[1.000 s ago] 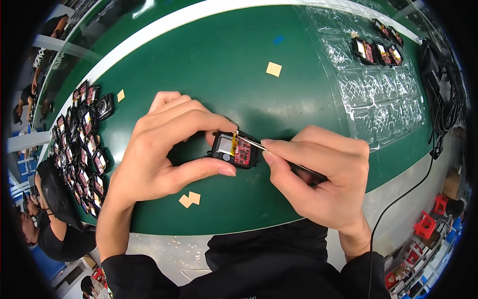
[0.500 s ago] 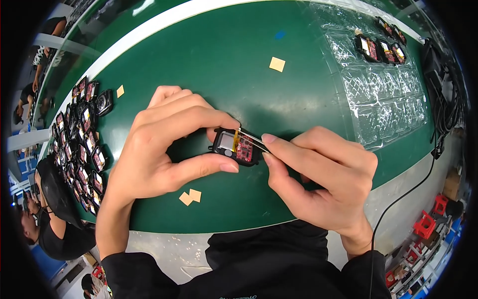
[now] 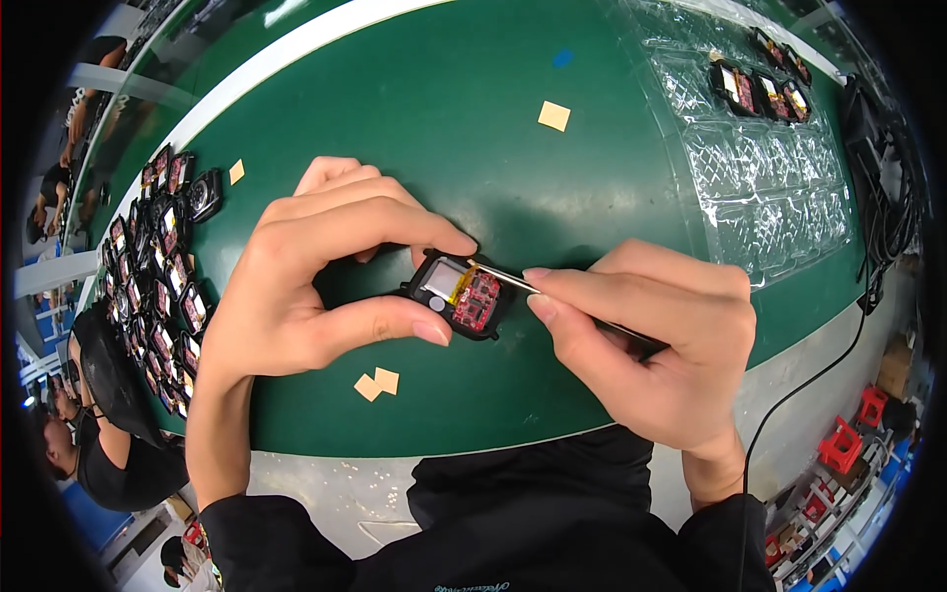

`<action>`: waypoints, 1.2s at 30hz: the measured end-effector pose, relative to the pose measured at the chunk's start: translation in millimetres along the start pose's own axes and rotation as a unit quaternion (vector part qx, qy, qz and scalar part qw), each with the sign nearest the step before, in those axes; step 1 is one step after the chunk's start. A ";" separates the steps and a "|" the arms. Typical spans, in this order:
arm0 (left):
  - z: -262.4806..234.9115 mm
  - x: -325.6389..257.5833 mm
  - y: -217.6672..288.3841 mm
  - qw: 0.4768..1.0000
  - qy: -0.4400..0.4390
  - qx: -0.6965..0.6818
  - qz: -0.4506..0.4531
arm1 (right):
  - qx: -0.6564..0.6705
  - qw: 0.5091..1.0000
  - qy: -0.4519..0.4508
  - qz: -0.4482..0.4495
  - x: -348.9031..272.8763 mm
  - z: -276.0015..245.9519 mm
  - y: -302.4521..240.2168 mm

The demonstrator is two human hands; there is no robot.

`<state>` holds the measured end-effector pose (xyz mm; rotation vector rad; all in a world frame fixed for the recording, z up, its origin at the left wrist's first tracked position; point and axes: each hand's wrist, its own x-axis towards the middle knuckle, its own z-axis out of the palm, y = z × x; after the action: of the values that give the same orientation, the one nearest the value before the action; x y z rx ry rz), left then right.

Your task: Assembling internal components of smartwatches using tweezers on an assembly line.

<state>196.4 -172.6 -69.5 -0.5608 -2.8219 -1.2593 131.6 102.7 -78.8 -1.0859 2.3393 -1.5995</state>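
Black casing (image 3: 464,294), pinched in the left hand (image 3: 301,271), has turned slightly clockwise, the right hand (image 3: 671,326) clamping tweezers (image 3: 509,278).

Green table (image 3: 444,118) beneath clustered black device units (image 3: 162,296), a clear plastic tray (image 3: 769,222) and tan squares (image 3: 554,115)

Left hand (image 3: 296,266): thumb and forefinger arched, tips facing across a gap, other fingers bent beyond the forefinger. Right hand (image 3: 656,335): thumb and forefinger pinched, tips nearly meeting.
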 end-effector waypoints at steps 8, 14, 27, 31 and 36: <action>-1.6 0.4 0.0 1.000 -0.017 0.009 0.014 | 0.000 1.000 -0.022 0.013 0.2 -1.9 -1.1; 0.5 0.6 1.9 1.000 -0.010 0.008 0.016 | -0.002 0.999 -0.034 0.019 1.3 -1.4 -2.0; -1.2 0.3 2.7 0.998 -0.018 0.028 0.044 | -0.023 0.999 -0.031 -0.020 -0.1 -1.4 -1.7; -1.5 2.0 6.0 0.999 -0.007 0.025 0.037 | -0.025 0.999 -0.015 -0.024 -2.4 -5.9 -0.8; 1.0 7.3 15.5 0.995 0.011 0.085 0.044 | 0.025 0.999 0.035 -0.008 -4.5 -7.5 -4.6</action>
<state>194.7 -160.0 -58.0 -0.6508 -2.8144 -0.9915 133.7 110.3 -73.0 -1.0572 2.3251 -1.7205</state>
